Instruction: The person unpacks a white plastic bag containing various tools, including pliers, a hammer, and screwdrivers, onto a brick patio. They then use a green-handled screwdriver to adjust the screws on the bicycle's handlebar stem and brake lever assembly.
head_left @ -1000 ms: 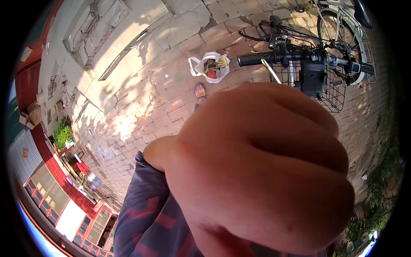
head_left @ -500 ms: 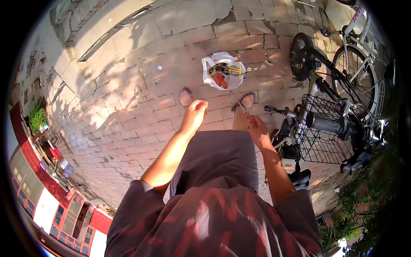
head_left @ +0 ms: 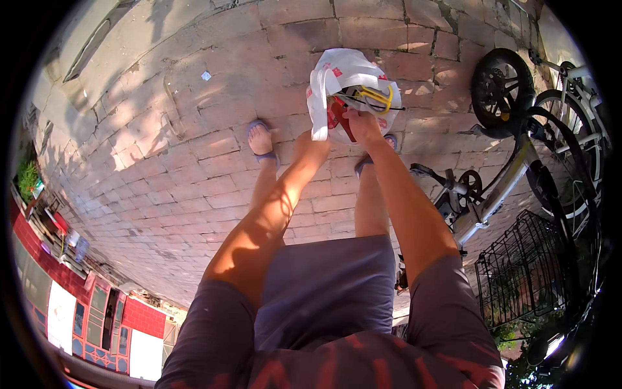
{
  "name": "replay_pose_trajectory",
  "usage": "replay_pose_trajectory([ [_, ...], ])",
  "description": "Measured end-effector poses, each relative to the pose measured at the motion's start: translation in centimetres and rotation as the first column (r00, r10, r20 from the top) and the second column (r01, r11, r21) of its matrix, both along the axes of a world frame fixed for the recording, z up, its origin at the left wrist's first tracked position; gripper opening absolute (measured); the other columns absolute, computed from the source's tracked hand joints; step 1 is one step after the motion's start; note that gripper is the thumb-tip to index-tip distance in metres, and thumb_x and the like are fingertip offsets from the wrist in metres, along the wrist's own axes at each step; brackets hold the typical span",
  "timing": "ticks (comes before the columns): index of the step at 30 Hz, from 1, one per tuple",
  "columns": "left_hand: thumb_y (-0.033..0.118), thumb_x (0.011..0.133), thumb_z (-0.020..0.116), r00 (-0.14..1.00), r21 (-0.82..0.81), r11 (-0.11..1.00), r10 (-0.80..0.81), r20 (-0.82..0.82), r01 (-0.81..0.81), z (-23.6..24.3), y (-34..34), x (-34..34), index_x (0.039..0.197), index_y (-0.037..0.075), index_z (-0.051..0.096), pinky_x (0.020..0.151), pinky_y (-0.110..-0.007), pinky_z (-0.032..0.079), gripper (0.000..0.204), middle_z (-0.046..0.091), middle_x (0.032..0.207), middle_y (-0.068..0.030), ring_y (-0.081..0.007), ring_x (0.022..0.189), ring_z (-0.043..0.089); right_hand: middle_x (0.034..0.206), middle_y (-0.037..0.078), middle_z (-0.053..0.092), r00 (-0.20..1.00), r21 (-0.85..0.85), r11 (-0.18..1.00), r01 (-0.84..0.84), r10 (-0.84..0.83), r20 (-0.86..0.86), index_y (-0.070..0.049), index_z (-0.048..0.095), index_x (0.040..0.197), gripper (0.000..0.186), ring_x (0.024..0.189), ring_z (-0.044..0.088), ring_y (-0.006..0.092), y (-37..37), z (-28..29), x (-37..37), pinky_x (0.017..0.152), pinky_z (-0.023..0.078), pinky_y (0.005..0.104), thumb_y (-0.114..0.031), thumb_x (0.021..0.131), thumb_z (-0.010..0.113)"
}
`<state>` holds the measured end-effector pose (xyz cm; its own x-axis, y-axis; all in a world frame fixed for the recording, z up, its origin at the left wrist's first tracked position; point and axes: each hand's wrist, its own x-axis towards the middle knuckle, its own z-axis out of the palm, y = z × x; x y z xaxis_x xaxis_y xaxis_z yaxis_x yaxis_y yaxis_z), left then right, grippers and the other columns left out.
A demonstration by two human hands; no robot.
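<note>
A white plastic bag with red print lies on the paving between and just beyond my sandalled feet. It holds a red object, a yellow-framed item and dark pieces. My left hand is at the bag's near left edge, its fingers mostly hidden by the white plastic. My right hand reaches into the bag at the red object, fingers closed; what exactly they grip is hidden.
A black bicycle with a wire basket stands close on my right, with a pale bicycle behind it. Cracked brick paving surrounds me. A red-tiled building front and plants are at the left.
A second ago one hand filled the view. Both hands have since moved down and forward to the bag; the thin tool seen in my right hand is now hard to make out.
</note>
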<state>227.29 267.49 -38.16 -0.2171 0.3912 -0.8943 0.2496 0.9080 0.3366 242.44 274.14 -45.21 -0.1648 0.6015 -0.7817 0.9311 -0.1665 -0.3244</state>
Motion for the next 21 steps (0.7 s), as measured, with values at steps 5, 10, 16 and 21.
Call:
replay_pose_trajectory([
  [5, 0.025, 0.085, 0.052, 0.988, 0.113, 0.985, 0.137, -0.077, -0.128, 0.1, -2.5, -1.8, 0.084, -0.003, 0.058, 0.065, -0.040, 0.046, 0.028, 0.063, 0.072, -0.0160, -0.0293, 0.070, 0.062, 0.109, 0.022, 0.064, 0.782, -0.257, 0.786, -0.562, 0.606, 0.145, -0.001, 0.066, 0.105, 0.038, 0.112, 0.057, 0.0377, 1.2, -7.2, 1.4, 0.095, 0.045, 0.0422, -0.030, 0.090, 0.047],
  [10, 0.021, 0.085, 0.053, 0.986, 0.042, 0.986, 0.163, -0.037, -0.161, 0.7, -3.4, -2.4, 0.082, -0.003, 0.057, 0.060, -0.036, 0.043, 0.024, 0.058, 0.067, -0.0120, -0.0225, 0.063, 0.055, 0.120, 0.027, 0.059, 0.949, -0.228, 0.928, 0.295, -0.257, 0.183, 0.005, 0.057, 0.121, 0.052, 0.116, 0.056, 0.0360, 0.7, -9.5, -1.9, 0.092, 0.048, 0.0378, -0.031, 0.083, 0.061],
  [16, 0.025, 0.081, 0.055, 0.995, 0.050, 0.995, 0.085, -0.048, -0.083, 1.0, -2.2, -2.2, 0.090, -0.001, 0.063, 0.069, -0.040, 0.048, 0.029, 0.066, 0.074, -0.0155, -0.0320, 0.073, 0.065, 0.114, 0.026, 0.062, 0.931, -0.107, 0.936, 0.336, -0.313, 0.189, 0.001, 0.058, 0.118, 0.057, 0.108, 0.060, 0.0397, -1.3, -6.9, -2.0, 0.092, 0.048, 0.0422, -0.033, 0.074, 0.070],
  [21, 0.029, 0.092, 0.051, 0.993, -0.088, 0.992, 0.095, 0.064, -0.090, 3.4, -2.1, -3.4, 0.084, -0.002, 0.063, 0.063, -0.032, 0.046, 0.034, 0.062, 0.069, -0.0103, -0.0187, 0.066, 0.059, 0.101, 0.023, 0.064, 0.959, 0.251, 0.926, 0.282, -0.268, -0.088, 0.000, 0.043, 0.123, 0.060, 0.098, 0.065, 0.0351, -0.8, 8.5, -0.2, 0.083, 0.052, 0.0407, -0.017, 0.075, 0.074],
])
